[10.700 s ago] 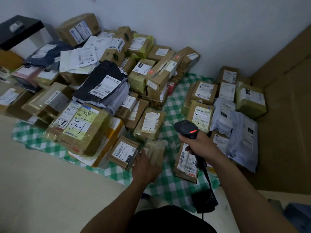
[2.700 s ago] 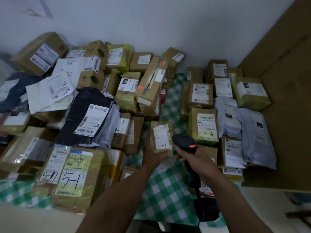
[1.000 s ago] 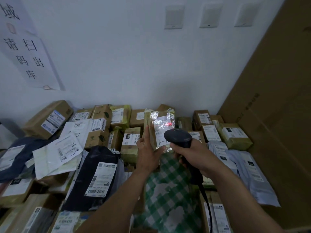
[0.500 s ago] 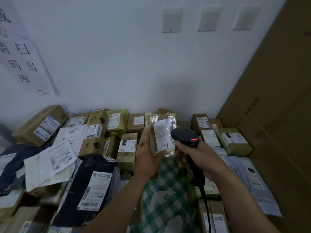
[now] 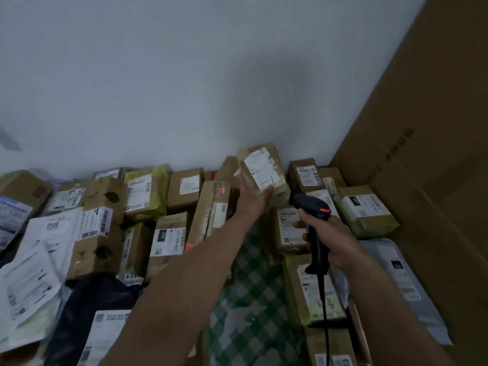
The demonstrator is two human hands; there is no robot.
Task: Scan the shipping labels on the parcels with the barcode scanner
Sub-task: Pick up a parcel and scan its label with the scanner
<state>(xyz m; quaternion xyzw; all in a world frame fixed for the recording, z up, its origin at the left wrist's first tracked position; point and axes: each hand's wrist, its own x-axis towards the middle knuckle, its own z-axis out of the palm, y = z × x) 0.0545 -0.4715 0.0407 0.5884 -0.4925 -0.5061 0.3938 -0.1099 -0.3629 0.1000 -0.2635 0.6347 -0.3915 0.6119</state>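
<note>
One green-checked cloth (image 5: 250, 299) is lying crowded with well over a dozen labelled parcels (image 5: 169, 239): brown cartons, yellowish taped boxes and soft mailers, leaving only a narrow strip open down its middle. The left hand (image 5: 253, 200) is gripping one small tape-glossy parcel (image 5: 261, 170), thumb on its white label, tilted at the cloth's far edge by the wall (image 5: 184, 88). The right hand (image 5: 327, 239) is curling round the handle of the single black barcode scanner (image 5: 311, 207) just right of it, one tall cardboard sheet (image 5: 422, 128) closing the right edge.

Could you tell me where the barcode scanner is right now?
Head view, right of centre: the right hand grips the barcode scanner, just below-right of the parcel the left hand holds.
</note>
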